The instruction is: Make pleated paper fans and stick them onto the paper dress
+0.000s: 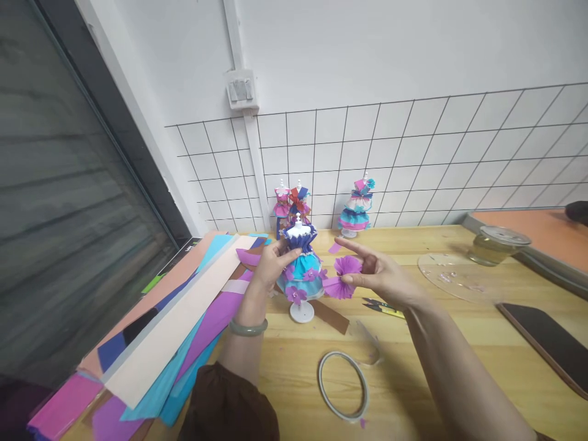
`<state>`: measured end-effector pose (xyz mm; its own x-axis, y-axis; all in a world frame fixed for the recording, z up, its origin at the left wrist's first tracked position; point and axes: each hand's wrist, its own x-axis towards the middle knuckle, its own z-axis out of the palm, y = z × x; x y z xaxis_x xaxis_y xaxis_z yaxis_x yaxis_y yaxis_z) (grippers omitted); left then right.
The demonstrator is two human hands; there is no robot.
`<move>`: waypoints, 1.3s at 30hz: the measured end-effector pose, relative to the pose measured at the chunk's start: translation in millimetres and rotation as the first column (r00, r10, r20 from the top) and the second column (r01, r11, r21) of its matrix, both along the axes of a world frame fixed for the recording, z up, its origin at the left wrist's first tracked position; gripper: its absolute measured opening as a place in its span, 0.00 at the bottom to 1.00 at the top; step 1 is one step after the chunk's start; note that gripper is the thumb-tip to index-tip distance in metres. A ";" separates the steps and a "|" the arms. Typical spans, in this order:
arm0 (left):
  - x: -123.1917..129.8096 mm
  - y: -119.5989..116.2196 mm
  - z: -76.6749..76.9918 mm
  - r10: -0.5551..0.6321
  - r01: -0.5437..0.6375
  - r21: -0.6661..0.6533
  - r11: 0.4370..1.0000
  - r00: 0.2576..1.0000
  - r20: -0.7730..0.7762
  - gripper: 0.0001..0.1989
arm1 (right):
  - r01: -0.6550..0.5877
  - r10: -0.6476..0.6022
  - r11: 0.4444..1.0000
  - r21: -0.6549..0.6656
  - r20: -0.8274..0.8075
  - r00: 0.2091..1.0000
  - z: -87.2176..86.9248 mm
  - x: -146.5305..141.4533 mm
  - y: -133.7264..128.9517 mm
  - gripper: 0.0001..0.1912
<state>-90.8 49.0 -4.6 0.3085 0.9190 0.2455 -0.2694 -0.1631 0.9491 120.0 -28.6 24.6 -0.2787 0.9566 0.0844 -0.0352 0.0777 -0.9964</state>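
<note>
A small white mannequin [299, 229] on a round base wears a dress [305, 269] with a dark blue ruffled top, a light blue skirt and purple flowers. My left hand [275, 263] grips the dress at its upper left side. Just right of the dress, my right hand [379, 272] pinches a pleated purple paper piece [346, 275] between thumb and fingers, with the index finger stretched out. The purple piece reaches the skirt's right edge; whether they touch is unclear.
Coloured paper strips [169, 318] lie at the left. Dressed mannequins [356, 211] stand by the wall grid. A tape roll [343, 386], yellow snips [384, 308], a phone [546, 343], a clear plate [454, 278] and a lidded container [498, 245] are on the table.
</note>
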 end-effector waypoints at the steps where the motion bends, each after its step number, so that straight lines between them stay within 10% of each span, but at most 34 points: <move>1: 0.8 0.0 0.0 -0.002 0.003 -0.009 1.000 1.000 0.014 0.19 | -0.002 0.002 1.000 0.000 0.002 1.000 0.3 0.0 0.0 0.45; 24: -9.1 6.3 4.3 0.131 -0.106 -0.133 0.985 0.970 0.203 0.14 | 0.170 -0.171 0.984 0.046 0.023 0.985 -1.0 13.0 5.2 0.40; 39: 4.6 -1.7 4.3 -0.011 0.041 -0.187 0.981 0.987 0.160 0.14 | 0.094 -0.097 0.995 -0.033 -0.074 0.993 0.9 -0.3 2.0 0.44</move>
